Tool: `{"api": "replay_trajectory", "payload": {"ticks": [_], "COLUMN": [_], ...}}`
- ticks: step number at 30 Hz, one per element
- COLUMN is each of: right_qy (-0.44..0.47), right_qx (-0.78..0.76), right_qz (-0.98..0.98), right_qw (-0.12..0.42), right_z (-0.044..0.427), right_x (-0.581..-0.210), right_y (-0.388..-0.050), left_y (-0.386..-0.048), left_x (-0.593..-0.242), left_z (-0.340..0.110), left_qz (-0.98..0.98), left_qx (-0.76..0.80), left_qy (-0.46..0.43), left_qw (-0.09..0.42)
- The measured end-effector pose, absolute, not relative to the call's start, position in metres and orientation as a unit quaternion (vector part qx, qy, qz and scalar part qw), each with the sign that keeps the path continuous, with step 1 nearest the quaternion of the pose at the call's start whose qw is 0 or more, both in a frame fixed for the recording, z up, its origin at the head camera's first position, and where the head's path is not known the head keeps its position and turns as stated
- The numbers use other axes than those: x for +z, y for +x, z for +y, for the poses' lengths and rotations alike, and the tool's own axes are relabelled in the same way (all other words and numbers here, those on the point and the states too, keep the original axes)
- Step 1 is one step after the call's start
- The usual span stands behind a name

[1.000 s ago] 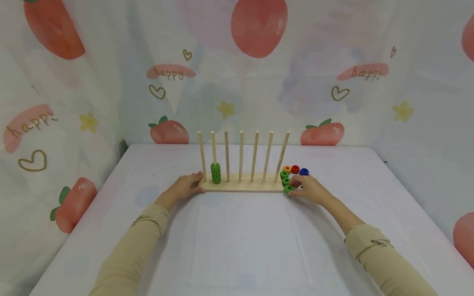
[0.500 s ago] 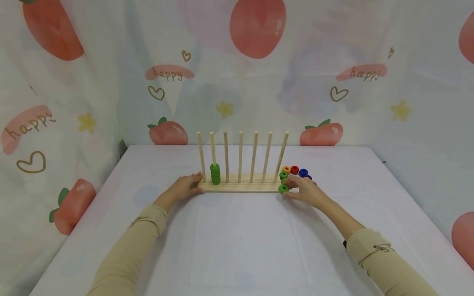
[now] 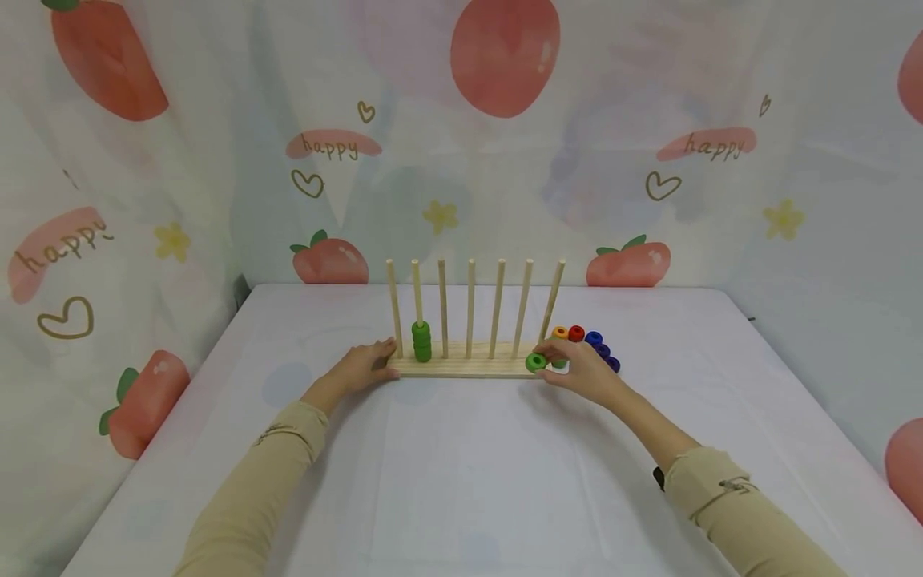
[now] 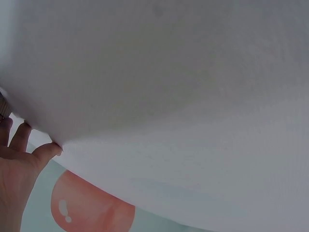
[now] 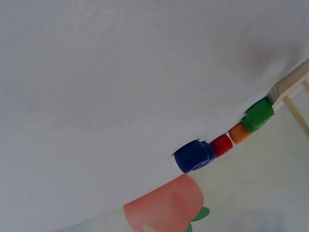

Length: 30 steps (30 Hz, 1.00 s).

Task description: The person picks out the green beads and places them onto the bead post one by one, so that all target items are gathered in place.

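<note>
A wooden stand (image 3: 469,369) with a row of several upright pegs sits on the table. My left hand (image 3: 356,369) holds its left end, thumb at the front and fingers further back. In the left wrist view, the left hand (image 4: 17,166) shows at the edge, the stand mostly cut off. Green beads (image 3: 421,343) are stacked on the second peg from the left; the other pegs are bare. Between thumb and fingers, my right hand (image 3: 587,373) pinches a green bead (image 3: 536,363) over the stand's right end. The right wrist view does not show that hand.
Right of the stand lie loose beads: an orange one (image 3: 560,331), a red one (image 3: 576,332), a blue one (image 3: 594,338) and purple ones (image 3: 612,365). Another green bead (image 3: 559,363) is partly hidden behind the right hand. A patterned cloth (image 3: 476,192) hangs behind the table.
My right hand has moved left with the green bead, from beside the stand to over its right end. The purple beads have come into sight. My left hand stays at the stand.
</note>
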State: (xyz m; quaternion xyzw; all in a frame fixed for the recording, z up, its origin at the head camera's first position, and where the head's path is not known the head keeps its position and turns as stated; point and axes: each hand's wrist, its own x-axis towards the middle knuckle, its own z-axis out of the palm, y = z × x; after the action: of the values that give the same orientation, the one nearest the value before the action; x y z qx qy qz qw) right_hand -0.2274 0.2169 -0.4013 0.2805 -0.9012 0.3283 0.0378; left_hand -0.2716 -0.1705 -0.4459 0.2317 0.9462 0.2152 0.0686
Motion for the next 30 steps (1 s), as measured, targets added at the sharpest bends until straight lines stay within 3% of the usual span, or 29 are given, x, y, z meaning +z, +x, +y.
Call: {"api": "replay_trajectory", "payload": {"ticks": [30], "right_qy": [0.323], "right_qx": [0.358], "right_qz": [-0.867], "right_qw": [0.129], "right_z": [0.169], "right_x": [-0.382], "right_y": [-0.224], "left_y": [-0.272], "left_x": [-0.446], "left_z": [-0.171], "left_qz": [0.946], "left_qx": [0.216], "left_qy": [0.233], "left_qw": [0.066]}}
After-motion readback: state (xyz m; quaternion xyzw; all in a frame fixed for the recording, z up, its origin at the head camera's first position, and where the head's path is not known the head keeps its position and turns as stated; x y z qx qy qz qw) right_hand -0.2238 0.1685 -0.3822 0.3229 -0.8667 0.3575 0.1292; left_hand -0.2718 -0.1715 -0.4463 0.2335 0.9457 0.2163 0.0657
